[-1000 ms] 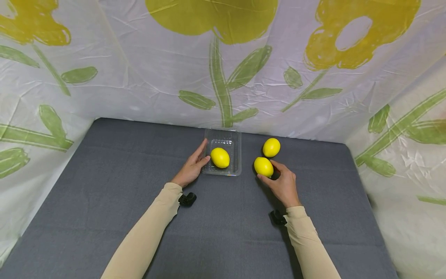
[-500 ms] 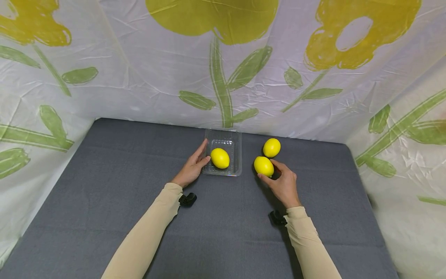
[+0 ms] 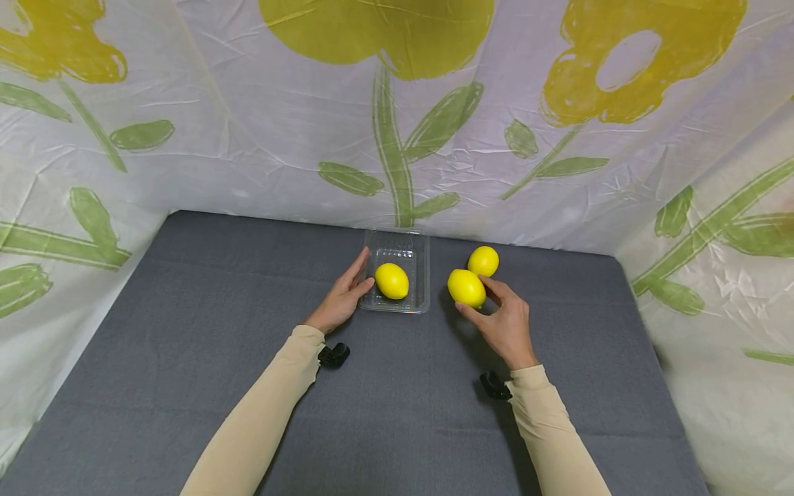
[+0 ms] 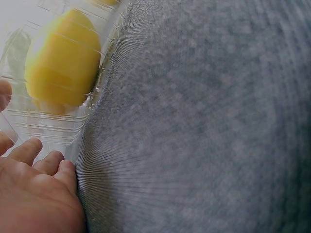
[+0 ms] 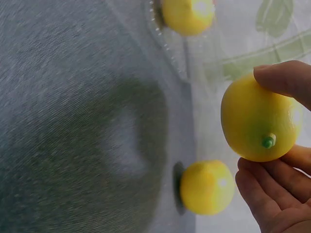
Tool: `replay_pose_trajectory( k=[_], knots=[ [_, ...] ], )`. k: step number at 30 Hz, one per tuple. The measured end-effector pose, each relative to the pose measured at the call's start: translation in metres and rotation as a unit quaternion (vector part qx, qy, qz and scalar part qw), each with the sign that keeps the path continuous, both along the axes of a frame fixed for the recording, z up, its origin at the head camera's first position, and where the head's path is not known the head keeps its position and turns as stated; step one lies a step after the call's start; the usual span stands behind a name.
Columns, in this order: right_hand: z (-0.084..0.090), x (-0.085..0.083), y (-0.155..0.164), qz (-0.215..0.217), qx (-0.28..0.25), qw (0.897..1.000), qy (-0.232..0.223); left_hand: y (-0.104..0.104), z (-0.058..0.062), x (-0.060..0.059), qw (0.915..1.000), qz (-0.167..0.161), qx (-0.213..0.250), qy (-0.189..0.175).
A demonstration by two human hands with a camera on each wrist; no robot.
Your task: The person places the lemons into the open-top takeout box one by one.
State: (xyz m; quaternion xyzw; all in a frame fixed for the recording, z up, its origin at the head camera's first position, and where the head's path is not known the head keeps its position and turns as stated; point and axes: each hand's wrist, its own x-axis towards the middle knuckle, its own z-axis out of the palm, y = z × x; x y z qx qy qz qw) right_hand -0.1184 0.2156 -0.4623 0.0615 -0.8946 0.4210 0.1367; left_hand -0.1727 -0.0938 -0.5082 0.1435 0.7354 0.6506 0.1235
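A clear plastic container point(image 3: 418, 275) stands near the table's back edge with one yellow lemon point(image 3: 392, 281) lying inside it. At its left side my left hand point(image 3: 340, 300) holds the wall, fingers along the outside and thumb at the rim; the left wrist view shows the fingertips point(image 4: 30, 148) against the clear plastic. To the right of the container, my right hand point(image 3: 505, 324) pinches a second lemon point(image 3: 466, 288) between thumb and fingers. The right wrist view shows this held lemon point(image 5: 260, 119) raised off the cloth, its green stem end facing the camera. Behind it a third lemon point(image 3: 484, 261) rests on the table.
Dark grey cloth point(image 3: 397, 413) covers the table. A white curtain point(image 3: 260, 138) printed with yellow flowers and green leaves hangs behind the back edge and along both sides. A small black device point(image 3: 335, 355) sits at each wrist.
My right hand has lifted its lemon off the cloth and shifted it slightly up and left. The left hand, the container and the other lemons have stayed put.
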Motion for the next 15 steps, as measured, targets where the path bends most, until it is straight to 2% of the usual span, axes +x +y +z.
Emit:
replay_pose_trajectory(
  k=[10, 15],
  knots=[
    [0.017, -0.002, -0.010, 0.011, 0.000, 1.000, 0.017, -0.001, -0.001, 0.001, 0.9997, -0.002, -0.001, 0.023],
    [0.021, -0.005, -0.014, 0.017, -0.007, 1.000, 0.017, 0.000, 0.000, 0.000, 0.9999, 0.004, -0.004, 0.016]
  ],
)
